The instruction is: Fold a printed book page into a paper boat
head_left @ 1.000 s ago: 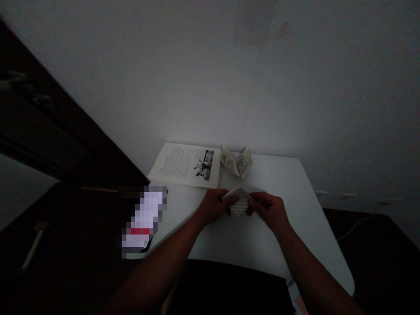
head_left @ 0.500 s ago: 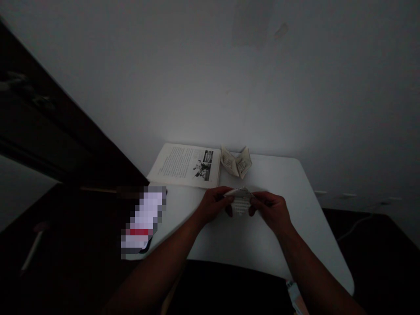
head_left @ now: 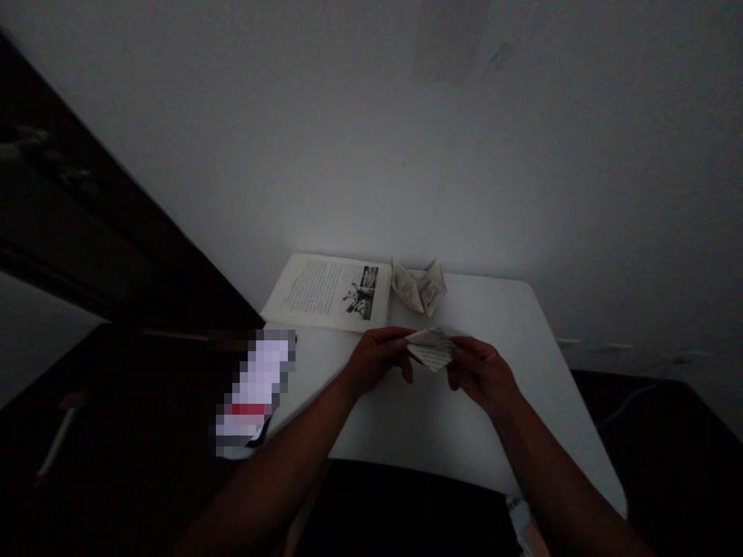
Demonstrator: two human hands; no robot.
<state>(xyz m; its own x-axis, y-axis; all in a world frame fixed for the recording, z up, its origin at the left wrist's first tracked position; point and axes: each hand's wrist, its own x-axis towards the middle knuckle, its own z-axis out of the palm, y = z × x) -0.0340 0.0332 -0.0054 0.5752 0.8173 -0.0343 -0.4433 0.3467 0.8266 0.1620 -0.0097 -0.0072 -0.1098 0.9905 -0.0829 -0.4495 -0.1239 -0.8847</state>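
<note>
The left hand [head_left: 374, 362] and right hand [head_left: 486, 377] pinch opposite corners of a folded printed paper [head_left: 433, 350] over the middle of the bench [head_left: 406, 429]; an origami figure [head_left: 420, 289] sits near the far edge.

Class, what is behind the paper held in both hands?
Beyond it, a folded paper sits on the white table; the patch directly behind the held paper is hidden.

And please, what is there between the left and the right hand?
In the head view, a folded paper is between them: the left hand holds one side, the right hand the other.
</note>
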